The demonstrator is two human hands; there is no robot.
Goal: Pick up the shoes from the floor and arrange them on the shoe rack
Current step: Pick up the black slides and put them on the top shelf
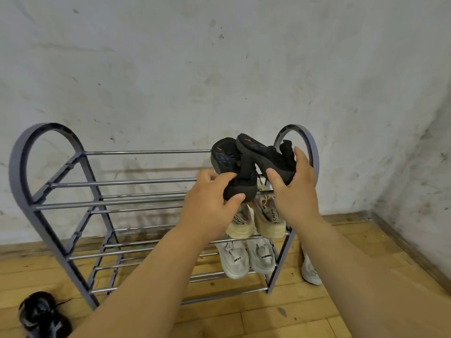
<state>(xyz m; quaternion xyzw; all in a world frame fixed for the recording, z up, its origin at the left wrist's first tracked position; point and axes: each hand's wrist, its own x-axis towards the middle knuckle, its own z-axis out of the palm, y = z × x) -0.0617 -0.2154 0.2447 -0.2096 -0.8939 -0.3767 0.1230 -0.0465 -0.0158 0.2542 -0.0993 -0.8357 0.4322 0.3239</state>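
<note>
A grey shoe rack (pixel 61 189) with metal bars stands against the wall. My left hand (pixel 210 203) grips the heel of a black shoe (pixel 227 159), toe pointing away, over the right end of the top shelf. My right hand (pixel 292 186) holds a second black shoe (pixel 263 154) beside it, tilted with its sole partly showing. Under them, a cream pair (pixel 258 218) sits on the middle shelf and a white pair (pixel 246 259) on the shelf below.
A black shoe pair (pixel 41 313) lies on the wooden floor at the bottom left. A single white shoe (pixel 310 269) lies on the floor just right of the rack. The wall corner (pixel 373 211) is close on the right.
</note>
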